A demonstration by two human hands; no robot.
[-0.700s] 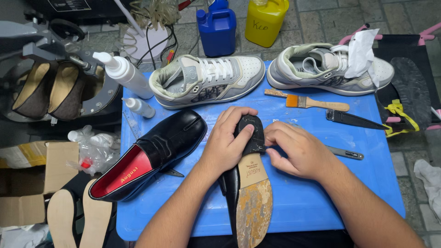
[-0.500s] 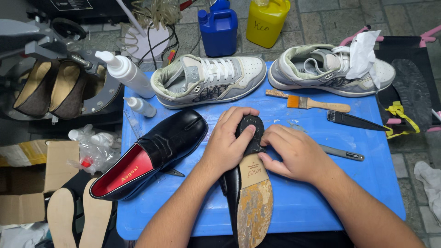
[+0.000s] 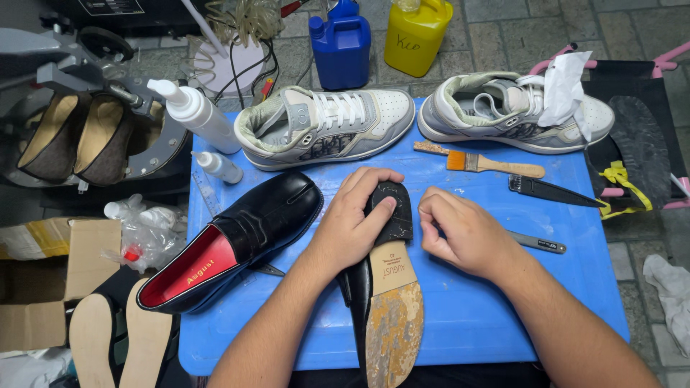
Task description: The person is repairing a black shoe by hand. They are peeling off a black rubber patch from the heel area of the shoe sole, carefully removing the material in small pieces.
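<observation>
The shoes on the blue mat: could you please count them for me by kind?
Black loafers: 2, one upright with a red lining, one sole-up under the left hand, with the right hand beside its heel.
Grey-and-white sneakers: 2, one laced, one stuffed with paper.
Total: 4
</observation>
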